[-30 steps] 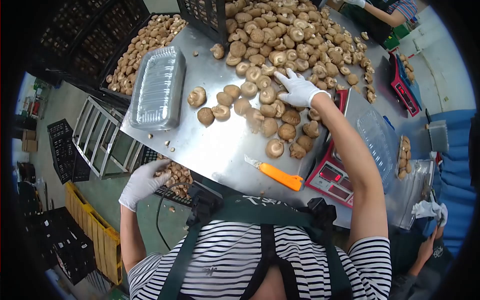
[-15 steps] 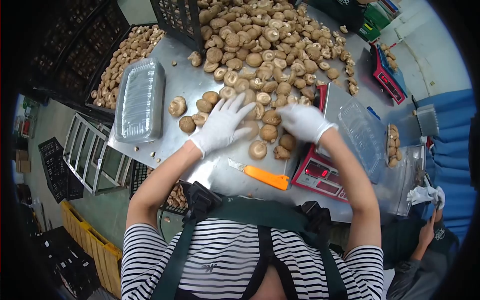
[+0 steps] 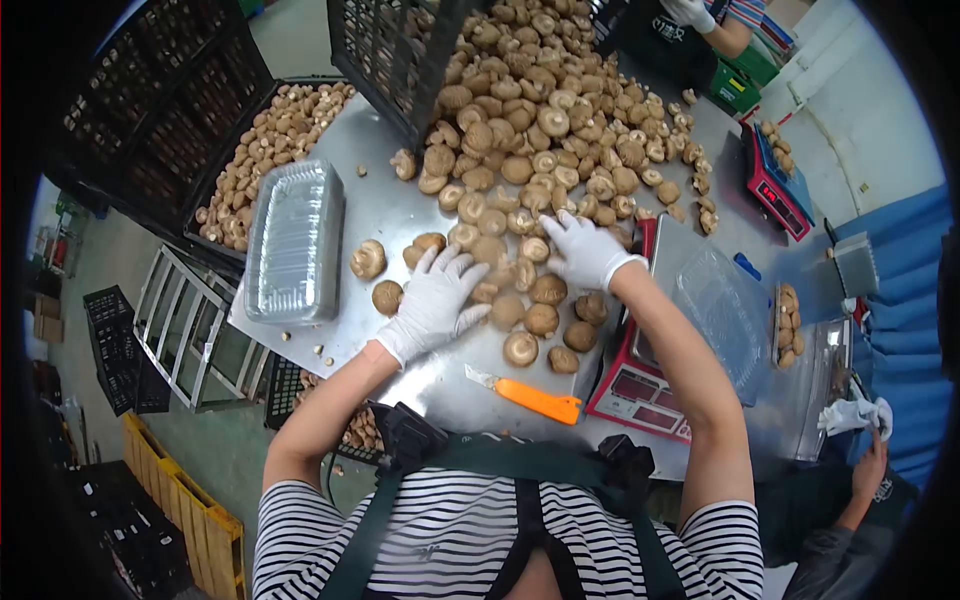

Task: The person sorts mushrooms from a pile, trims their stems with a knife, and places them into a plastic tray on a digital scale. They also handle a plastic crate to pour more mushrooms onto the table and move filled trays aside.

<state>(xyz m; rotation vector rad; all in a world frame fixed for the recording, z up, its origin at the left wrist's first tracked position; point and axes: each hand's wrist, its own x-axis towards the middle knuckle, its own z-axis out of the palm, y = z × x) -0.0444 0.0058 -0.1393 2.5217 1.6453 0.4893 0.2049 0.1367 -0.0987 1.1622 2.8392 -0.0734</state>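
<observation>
My left hand (image 3: 433, 303), in a white glove, lies with its fingers spread over brown mushrooms left of the loose group. White-gloved too, my right hand (image 3: 585, 252) has its fingers apart and touches mushrooms at the near edge of the big mushroom pile (image 3: 560, 120). Between and below the hands are several loose mushrooms (image 3: 541, 320) on the metal table (image 3: 440, 388). An orange utility knife (image 3: 537, 400) lies closer to my body, its blade pointing left. The red scale (image 3: 640, 390) stands right of it, with a clear plastic tray (image 3: 715, 310) on top.
Stacked clear trays (image 3: 293, 243) stand on the left. Beyond them are a mushroom-filled crate (image 3: 270, 140) and an upright black crate (image 3: 385, 60). A second red scale (image 3: 778, 185) and a filled tray (image 3: 788, 325) sit at the right. Co-workers' hands (image 3: 690, 12) show at the top and lower right.
My right hand has opened and moved to the left, away from the near mushrooms. The view has shifted, so the table appears lower. A co-worker's gloved hand now shows at the top.
</observation>
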